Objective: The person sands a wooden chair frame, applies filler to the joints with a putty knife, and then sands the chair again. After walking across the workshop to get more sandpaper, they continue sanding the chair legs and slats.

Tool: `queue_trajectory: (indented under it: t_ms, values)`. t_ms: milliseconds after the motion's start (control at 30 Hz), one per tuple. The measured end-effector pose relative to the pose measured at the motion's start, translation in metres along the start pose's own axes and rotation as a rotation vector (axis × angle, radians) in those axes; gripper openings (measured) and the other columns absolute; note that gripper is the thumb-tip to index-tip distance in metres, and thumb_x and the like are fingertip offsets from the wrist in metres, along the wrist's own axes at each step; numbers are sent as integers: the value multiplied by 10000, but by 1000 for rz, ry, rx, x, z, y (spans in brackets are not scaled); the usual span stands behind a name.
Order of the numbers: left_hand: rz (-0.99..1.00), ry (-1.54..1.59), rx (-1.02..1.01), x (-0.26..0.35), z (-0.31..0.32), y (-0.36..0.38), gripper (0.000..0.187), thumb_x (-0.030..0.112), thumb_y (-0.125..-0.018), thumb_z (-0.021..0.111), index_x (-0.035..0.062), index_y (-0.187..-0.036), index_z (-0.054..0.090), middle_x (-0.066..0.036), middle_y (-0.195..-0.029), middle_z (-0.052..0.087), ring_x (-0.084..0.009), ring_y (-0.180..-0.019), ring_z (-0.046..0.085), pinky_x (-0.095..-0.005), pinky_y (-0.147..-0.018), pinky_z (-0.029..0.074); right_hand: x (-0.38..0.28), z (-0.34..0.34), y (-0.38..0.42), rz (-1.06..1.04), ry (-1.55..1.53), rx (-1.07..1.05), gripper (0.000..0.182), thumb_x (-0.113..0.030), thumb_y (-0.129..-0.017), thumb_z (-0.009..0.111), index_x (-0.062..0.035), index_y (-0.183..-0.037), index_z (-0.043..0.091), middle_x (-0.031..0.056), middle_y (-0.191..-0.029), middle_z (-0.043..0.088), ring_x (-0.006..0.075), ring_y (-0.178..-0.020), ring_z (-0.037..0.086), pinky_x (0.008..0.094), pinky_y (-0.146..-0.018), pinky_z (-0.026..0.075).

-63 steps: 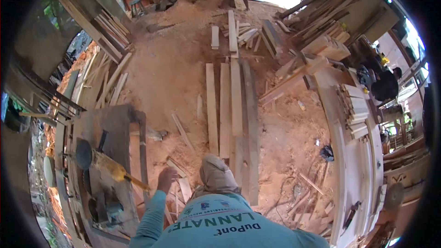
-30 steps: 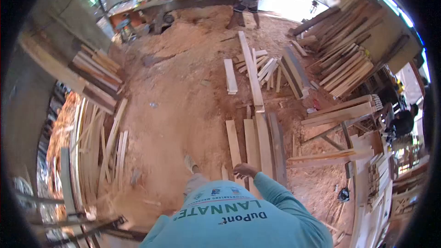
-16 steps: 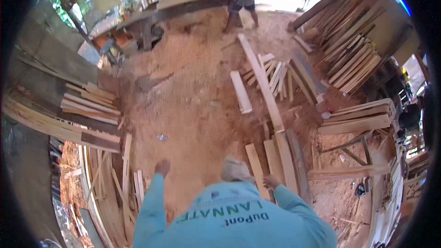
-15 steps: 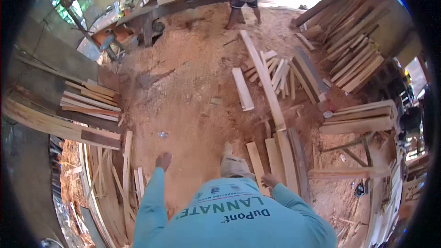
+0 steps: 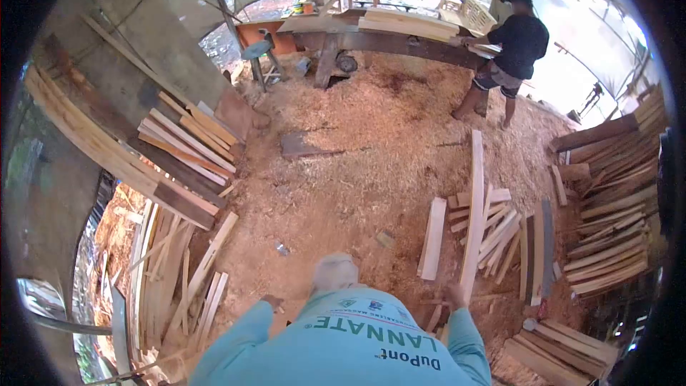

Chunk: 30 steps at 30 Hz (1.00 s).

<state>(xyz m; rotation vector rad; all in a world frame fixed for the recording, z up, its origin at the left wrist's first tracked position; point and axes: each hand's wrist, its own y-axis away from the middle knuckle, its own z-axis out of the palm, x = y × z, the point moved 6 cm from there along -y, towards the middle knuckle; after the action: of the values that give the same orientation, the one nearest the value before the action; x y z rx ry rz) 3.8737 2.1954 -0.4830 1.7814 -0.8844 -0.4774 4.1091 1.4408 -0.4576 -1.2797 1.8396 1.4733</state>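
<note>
My left hand [image 5: 271,302] hangs low beside my body, past the end of the light blue sleeve. It is small and partly turned away, so I cannot tell how its fingers lie. On the other side, my right hand [image 5: 455,295] is open with its fingers loosely extended, and nothing shows in it. In this view it overlaps the near end of a long pale plank [image 5: 473,214]. A shorter board [image 5: 432,239] lies just left of that plank. Sawdust-covered ground [image 5: 336,207] stretches out ahead of me.
A person [image 5: 518,46] in dark clothes stands at a long workbench [image 5: 386,41] bearing boards. Stacked timber [image 5: 614,243] fills the right side, with more planks [image 5: 189,143] along the left. Short sticks [image 5: 500,236] are heaped near the long plank. A small stand [image 5: 257,50] is at back left.
My view has swung left and up, showing more of the workbench and the person. I have moved forward, and the long plank's near end now lies by my right hand.
</note>
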Motion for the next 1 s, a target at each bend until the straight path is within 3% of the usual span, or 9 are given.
queue_trajectory:
  t_ms: [33,133,200,300,467,533,633,833,1000]
  values:
    - [-5,31,19,14,-16,7,555,497,-915,674,113,-1316,655,-148,-1107,755,-305,-979,730,-493,-795,588,-18,-20,-49,-268,143,59,94,-175,-966,578,-121,-963,655,58,-824,654,244,-634,645,391,-524,534]
    - [0,166,84,58,-77,-16,492,444,-912,681,115,-1278,683,-159,-1114,754,-303,-984,731,-490,-814,586,-66,-29,-154,189,-465,-43,124,-236,-994,590,-112,-1001,590,45,-884,631,217,-759,665,374,-630,562]
    - [46,136,114,98,-133,-52,451,409,-910,686,116,-1253,701,-166,-1119,753,-303,-987,731,-488,-827,585,-98,-8,-211,88,-953,-280,204,-263,-1009,595,-82,-1102,588,65,-966,652,220,-851,676,378,-678,566]
    - [231,-152,146,186,-237,-127,391,356,-907,693,118,-1216,729,-177,-1126,751,-302,-992,732,-485,-845,582,-195,13,-215,137,-455,-19,229,-188,-1034,560,-40,-1198,619,124,-1031,706,259,-849,725,393,-631,584]
    - [709,-912,399,397,-455,-206,306,274,-909,696,113,-1161,760,-186,-1115,751,-296,-983,734,-472,-850,582,-77,53,-305,91,242,49,102,-151,-971,601,-66,-993,653,99,-836,693,251,-606,692,362,-463,522]
    - [592,-494,454,488,-554,-217,286,253,-921,683,99,-1153,750,-172,-1075,754,-287,-951,735,-456,-811,587,-131,64,-278,-261,1033,65,95,-146,-956,611,-79,-916,666,77,-797,675,227,-566,659,375,-439,506]
    - [552,107,458,630,-653,-182,258,221,-938,663,78,-1140,734,-152,-1016,759,-275,-902,736,-432,-752,594,-131,75,-255,-105,942,-92,139,-191,-920,624,-73,-866,674,107,-759,675,261,-579,662,405,-488,516]
    - [659,564,233,853,-675,-225,242,229,-1025,569,41,-1084,711,-119,-883,710,-247,-757,682,-411,-673,562,-117,55,-299,109,904,-75,215,-266,-880,639,-64,-844,707,144,-750,700,301,-657,697,449,-592,544]
    - [1025,254,548,1054,-644,-212,445,399,-1067,497,19,-944,693,-129,-806,683,-267,-715,653,-445,-693,516,-152,-57,-391,466,218,121,197,-297,-827,727,-108,-771,742,143,-790,740,325,-723,727,483,-620,573]
